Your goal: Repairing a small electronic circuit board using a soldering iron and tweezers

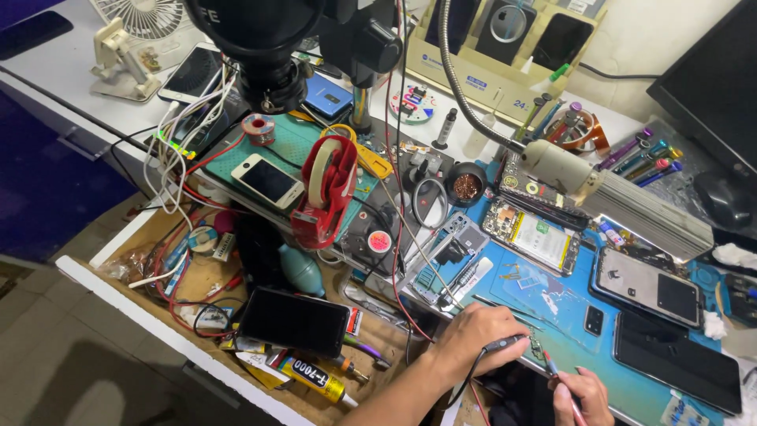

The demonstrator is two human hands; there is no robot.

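Observation:
My left hand [475, 334] is closed around a thin black pen-shaped tool [505, 342] with a cable running back from it, its tip pointing right. Just beyond the tip lies a small circuit board [536, 348] on the blue work mat [544, 300]. My right hand [582, 397] sits at the bottom edge and pinches a slim red-handled tool [554, 370] that angles up toward the same board. Both hands meet at the mat's near edge.
An opened phone [532, 237] with its battery showing lies on the mat, with other phones [648, 285] to the right. A lamp on a flexible neck [568, 170], a red tape dispenser [325, 189], a microscope head [264, 47] and an open drawer [205, 284] of cables and glue tubes crowd the left.

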